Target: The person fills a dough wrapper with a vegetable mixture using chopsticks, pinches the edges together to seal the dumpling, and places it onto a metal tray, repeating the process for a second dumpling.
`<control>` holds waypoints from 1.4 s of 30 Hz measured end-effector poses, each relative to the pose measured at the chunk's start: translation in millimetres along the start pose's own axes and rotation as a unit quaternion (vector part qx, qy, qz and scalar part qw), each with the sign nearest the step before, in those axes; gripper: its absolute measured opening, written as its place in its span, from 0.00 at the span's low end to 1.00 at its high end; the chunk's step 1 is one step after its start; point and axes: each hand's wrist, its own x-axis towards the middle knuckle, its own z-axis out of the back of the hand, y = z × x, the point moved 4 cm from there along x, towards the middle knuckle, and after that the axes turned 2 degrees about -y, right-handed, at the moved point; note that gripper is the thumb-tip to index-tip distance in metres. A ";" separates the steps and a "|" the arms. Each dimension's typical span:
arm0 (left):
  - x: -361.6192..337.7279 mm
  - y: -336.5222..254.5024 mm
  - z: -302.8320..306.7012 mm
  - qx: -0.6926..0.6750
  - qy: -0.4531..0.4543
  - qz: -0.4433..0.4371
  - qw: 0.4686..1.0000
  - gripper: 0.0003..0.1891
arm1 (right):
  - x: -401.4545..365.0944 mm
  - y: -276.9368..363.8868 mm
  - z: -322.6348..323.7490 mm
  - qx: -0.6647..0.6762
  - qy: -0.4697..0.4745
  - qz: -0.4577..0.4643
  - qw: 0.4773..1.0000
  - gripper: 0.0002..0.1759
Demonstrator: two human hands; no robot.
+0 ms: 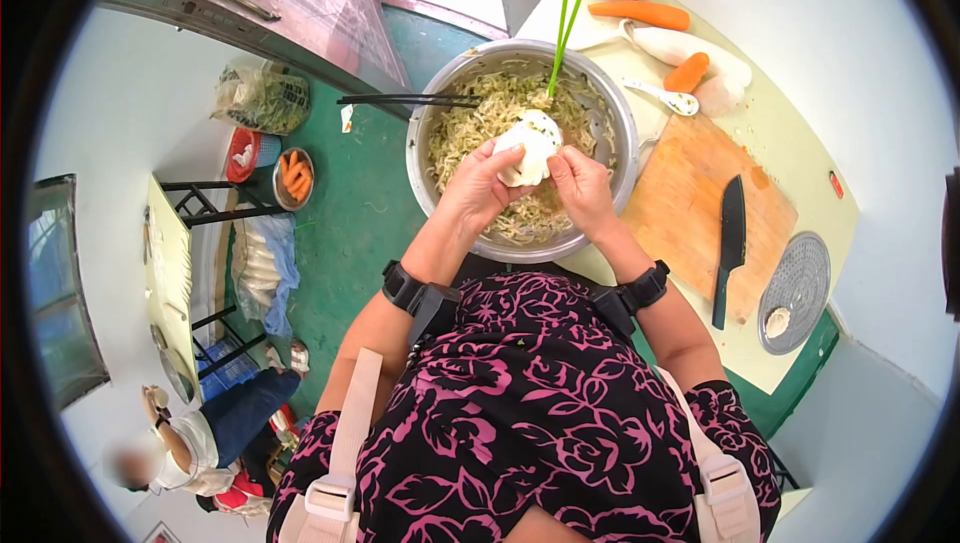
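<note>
A white stuffed bun (532,146), its dough partly gathered with bits of green filling showing at the top, is held over a large metal basin (418,158). My left hand (480,183) cups it from the left with the thumb lying on the dough. From the right, my right hand (580,186) pinches the bun's edge between thumb and fingers. Shredded pale and green filling (455,148) fills much of the basin below. Black chopsticks (410,100) rest across the left rim, and green chopsticks (562,38) stand in the filling at the back.
On the right table, a cutting board (680,198) bears a black knife (732,233); a perforated metal tray (808,268) holds one bun. A carrot (640,14), white radish (690,51) and spoon (665,98) lie behind. A person (215,433) is at another table, lower left.
</note>
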 end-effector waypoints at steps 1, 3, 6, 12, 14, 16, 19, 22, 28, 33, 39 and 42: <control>-0.4 0.3 -0.5 0.007 -0.003 0.000 1.000 0.15 | 0.2 1.2 0.6 -0.010 0.004 0.005 1.000 0.16; -0.1 0.6 -0.2 0.016 0.008 -0.001 1.000 0.14 | 0.5 1.3 0.0 -0.025 0.010 0.010 1.000 0.16; 1.2 2.8 0.7 0.005 0.008 -0.004 1.000 0.14 | 1.9 -2.7 -2.1 -0.008 0.004 0.001 1.000 0.16; -2.6 -0.9 -5.2 -0.032 0.023 -0.002 0.999 0.17 | -1.7 -8.2 -6.5 0.062 -0.013 -0.080 0.995 0.17; -0.2 -0.3 -4.1 -0.034 0.019 -0.015 0.999 0.18 | -3.7 -7.8 -8.0 0.082 -0.020 -0.110 0.990 0.18; 3.9 1.8 -1.0 -0.050 0.007 -0.031 0.998 0.18 | -4.9 -4.8 -8.2 0.081 0.002 -0.140 0.987 0.19; 5.8 0.9 2.1 -0.018 0.005 -0.027 0.999 0.18 | -6.3 8.0 -0.1 0.026 -0.014 -0.089 0.996 0.19; 4.9 -0.2 4.5 -0.028 -0.027 -0.032 0.999 0.16 | -3.5 3.2 10.7 -0.029 -0.042 -0.082 0.995 0.18; 5.6 1.8 2.9 0.000 -0.018 0.002 1.000 0.16 | -0.2 2.8 1.4 -0.052 0.011 -0.008 0.999 0.16; 5.9 5.3 3.7 0.005 -0.015 -0.003 1.000 0.15 | 2.7 4.5 -3.0 -0.059 0.000 0.004 0.998 0.15; 2.7 -0.3 -0.7 -0.028 -0.010 -0.027 0.999 0.14 | -0.8 2.0 -5.1 -0.076 -0.020 0.009 0.997 0.17; 4.5 -1.8 1.3 0.015 -0.025 -0.039 0.999 0.14 | -5.4 -0.2 -6.5 -0.005 -0.010 -0.045 0.999 0.18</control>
